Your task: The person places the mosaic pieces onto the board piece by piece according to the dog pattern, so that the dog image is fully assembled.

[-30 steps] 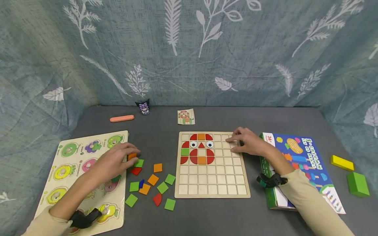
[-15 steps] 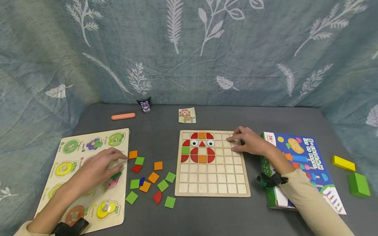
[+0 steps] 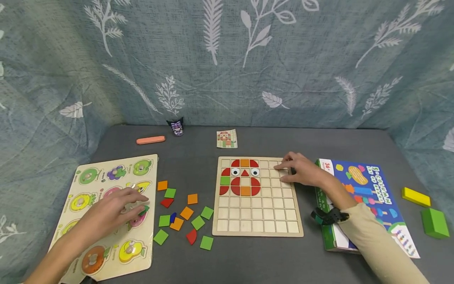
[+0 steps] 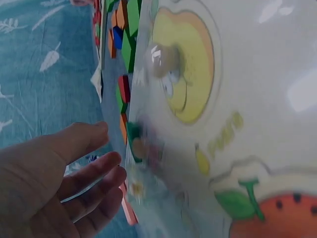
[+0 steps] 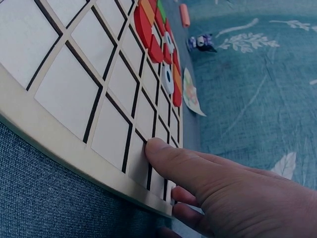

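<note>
Moved since the earlier frame: left hand [image 3: 113, 211], drawn back from the orange tile [image 3: 162, 185] to over the fruit knob puzzle [image 3: 150, 221]; fingers loosely bent, thumb apart, nothing held. Right hand [image 3: 305, 169]: fingers and thumb spread, touching the right-hand part of the wooden grid board [image 3: 257, 213].

Grid board: flat on the bench [image 3: 266, 260], between the loose tiles and the box printed "5-COLUMN" [image 3: 361, 177]. Set in its upper left: red curved pieces, orange and green squares, a red triangle [image 3: 244, 173], two eye discs [image 3: 235, 171].

Loose tiles, between puzzle and grid board: six green squares, four orange squares, two red pieces, one blue piece [image 3: 173, 217].

Behind: coral bar [image 3: 150, 140]; purple-and-black figurine [image 3: 176, 127]; pattern card [image 3: 227, 139].

Far right: yellow block [image 3: 415, 197]; green block [image 3: 435, 223].
</note>
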The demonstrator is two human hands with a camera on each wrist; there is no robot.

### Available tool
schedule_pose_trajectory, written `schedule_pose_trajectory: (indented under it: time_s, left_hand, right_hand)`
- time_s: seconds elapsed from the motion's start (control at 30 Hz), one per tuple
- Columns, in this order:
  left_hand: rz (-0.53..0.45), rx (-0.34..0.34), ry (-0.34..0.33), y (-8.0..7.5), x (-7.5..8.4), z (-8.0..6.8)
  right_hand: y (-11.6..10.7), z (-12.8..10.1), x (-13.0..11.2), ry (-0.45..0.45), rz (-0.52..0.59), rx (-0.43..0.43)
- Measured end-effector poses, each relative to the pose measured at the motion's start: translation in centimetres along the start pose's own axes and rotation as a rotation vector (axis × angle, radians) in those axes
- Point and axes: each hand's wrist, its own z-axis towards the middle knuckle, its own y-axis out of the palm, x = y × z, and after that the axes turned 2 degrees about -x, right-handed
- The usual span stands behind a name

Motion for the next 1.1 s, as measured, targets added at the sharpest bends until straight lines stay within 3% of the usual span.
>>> schedule_pose_trajectory:
  time_s: [0.13, 0.3, 0.43, 0.57, 1.1]
  left_hand:
    - [0.033, 0.006, 0.040, 0.2, 0.8, 0.5]
    - [0.028, 0.008, 0.147, 0.5, 1.8, 0.7]
    - [0.004, -0.058, 0.232, 0.9, 2.3, 0.4]
    - [0.014, -0.100, 0.275, 1.5, 2.4, 0.1]
    - [0.127, -0.018, 0.380, 2.5, 2.5, -0.1]
  right_hand:
    - [0.0, -0.1, 0.0, 0.001, 0.009, -0.004]
    - [-0.1, 0.0, 0.0, 0.005, 0.007, -0.008]
    - [-0.2, 0.0, 0.0, 0.010, -0.002, -0.005]
    - [-0.1, 0.0, 0.0, 0.003, 0.000, -0.001]
    - [0.1, 0.0, 0.1, 0.013, -0.008, -0.006]
